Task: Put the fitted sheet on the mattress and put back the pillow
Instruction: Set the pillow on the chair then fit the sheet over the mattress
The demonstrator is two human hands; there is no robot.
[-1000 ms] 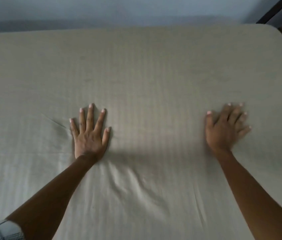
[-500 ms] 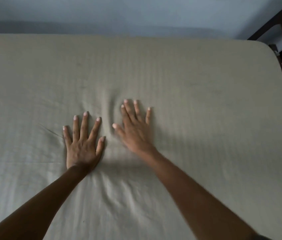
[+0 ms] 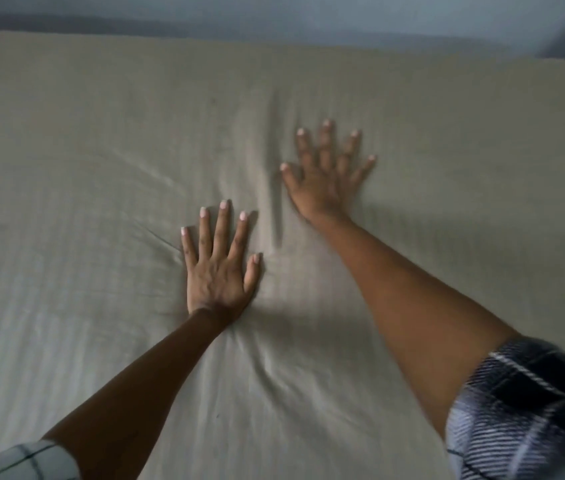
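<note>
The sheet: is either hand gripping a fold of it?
No, the left hand and the right hand both lie flat on the sheet with fingers straight and spread.

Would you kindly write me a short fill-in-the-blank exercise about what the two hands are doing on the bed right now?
1. The right hand lies ____ up the bed than the left hand.
2. A raised fold of the fitted sheet runs ____ the two hands.
3. Both palms face ____, fingers spread, and neither hand grips any cloth.

Missing words: farther; between; down.
</note>
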